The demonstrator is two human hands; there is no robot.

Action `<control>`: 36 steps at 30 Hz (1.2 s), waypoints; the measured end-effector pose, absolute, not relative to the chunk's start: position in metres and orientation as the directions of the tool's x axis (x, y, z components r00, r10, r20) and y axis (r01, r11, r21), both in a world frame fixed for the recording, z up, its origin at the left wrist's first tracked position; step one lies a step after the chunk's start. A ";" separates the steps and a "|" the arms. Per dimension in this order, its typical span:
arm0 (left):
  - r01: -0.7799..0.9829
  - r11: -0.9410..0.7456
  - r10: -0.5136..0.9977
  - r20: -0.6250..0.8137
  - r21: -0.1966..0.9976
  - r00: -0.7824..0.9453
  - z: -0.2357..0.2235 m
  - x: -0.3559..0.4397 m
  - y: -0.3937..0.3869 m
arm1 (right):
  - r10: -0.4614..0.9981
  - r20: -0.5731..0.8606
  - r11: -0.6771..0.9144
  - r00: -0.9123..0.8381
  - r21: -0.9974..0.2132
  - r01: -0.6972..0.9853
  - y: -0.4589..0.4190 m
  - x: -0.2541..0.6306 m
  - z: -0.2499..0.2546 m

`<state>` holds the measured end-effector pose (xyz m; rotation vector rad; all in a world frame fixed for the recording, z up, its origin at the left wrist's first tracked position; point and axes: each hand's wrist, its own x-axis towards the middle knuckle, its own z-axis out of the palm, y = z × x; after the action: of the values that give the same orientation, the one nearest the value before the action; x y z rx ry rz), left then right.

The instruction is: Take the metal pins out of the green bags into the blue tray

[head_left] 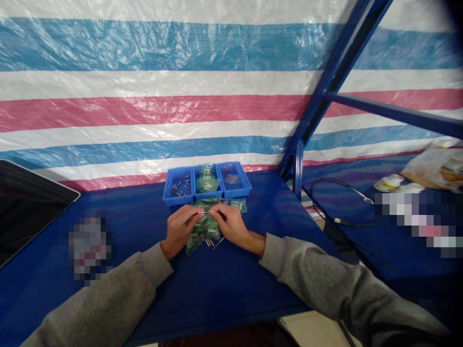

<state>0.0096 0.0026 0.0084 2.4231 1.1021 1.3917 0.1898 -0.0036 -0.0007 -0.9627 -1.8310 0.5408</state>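
Here, the left hand (182, 227) and right hand (231, 223) pinched a thin metal rod (203, 212) between them, above green packets (209, 225). Judged risk: a slack fingertip grip could drop it among the loose rods (208, 240).

Makeshift workshop: parts bins (178, 200), striped tarp wall (155, 111).
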 end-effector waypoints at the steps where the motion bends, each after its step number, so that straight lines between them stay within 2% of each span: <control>1: 0.518 -0.728 0.647 0.700 0.449 0.302 0.009 0.010 0.002 | 0.807 0.544 0.589 -0.230 -0.710 0.386 -0.003 0.190 -0.001; 7: 0.519 -0.719 0.656 0.698 0.462 0.288 0.011 0.011 0.000 | 0.825 0.521 0.562 -0.218 -0.713 0.419 -0.002 0.189 -0.004; 14: 0.609 -0.617 0.743 0.623 0.499 0.243 0.013 0.010 -0.003 | 0.834 0.526 0.543 -0.165 -0.732 0.411 -0.005 0.191 0.002; 28: 0.603 -0.579 0.775 0.601 0.549 0.197 0.006 0.011 0.000 | 0.830 0.530 0.552 -0.174 -0.732 0.399 -0.005 0.190 0.000; 36: 0.627 -0.630 0.729 0.628 0.458 0.274 0.006 0.009 0.001 | 0.832 0.528 0.547 -0.168 -0.734 0.404 -0.005 0.190 0.000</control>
<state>0.0094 0.0005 0.0057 2.4100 1.2890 1.2899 0.1900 -0.0048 0.0004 -1.0267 -1.7792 0.5343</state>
